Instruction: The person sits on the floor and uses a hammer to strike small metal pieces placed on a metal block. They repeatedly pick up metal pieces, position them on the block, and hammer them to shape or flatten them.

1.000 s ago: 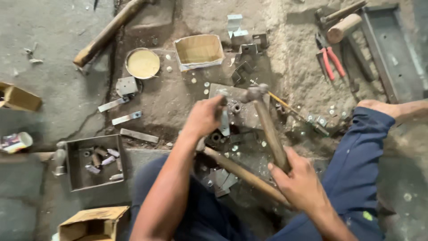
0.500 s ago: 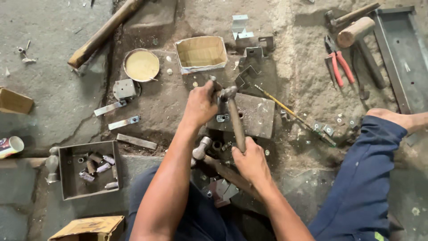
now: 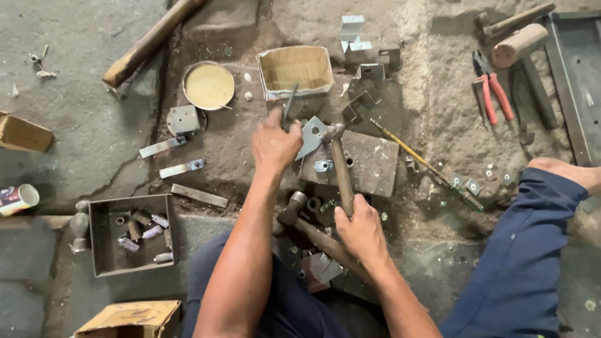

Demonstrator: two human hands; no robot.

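My right hand (image 3: 358,228) grips the wooden handle of a small hammer (image 3: 341,169), whose head rests near a bent metal bracket (image 3: 311,138) on a square steel block (image 3: 366,164). My left hand (image 3: 273,145) is closed on a thin dark punch (image 3: 288,104) and steadies the bracket at the block's left edge. A small metal clip (image 3: 323,166) lies on the block between my hands. A second, larger hammer (image 3: 307,228) lies below the block, under my right wrist.
An open cardboard box (image 3: 297,70) and a round tin lid (image 3: 208,86) sit behind the block. A metal tray of small parts (image 3: 103,250) is at the left. Red-handled pliers (image 3: 494,94), a mallet (image 3: 519,44) and loose brackets lie right. My blue-trousered leg (image 3: 526,263) fills lower right.
My right hand has slid left with the hammer, its head now down at the bracket. My left hand has lifted the punch upright over the bracket. The view has shifted slightly.
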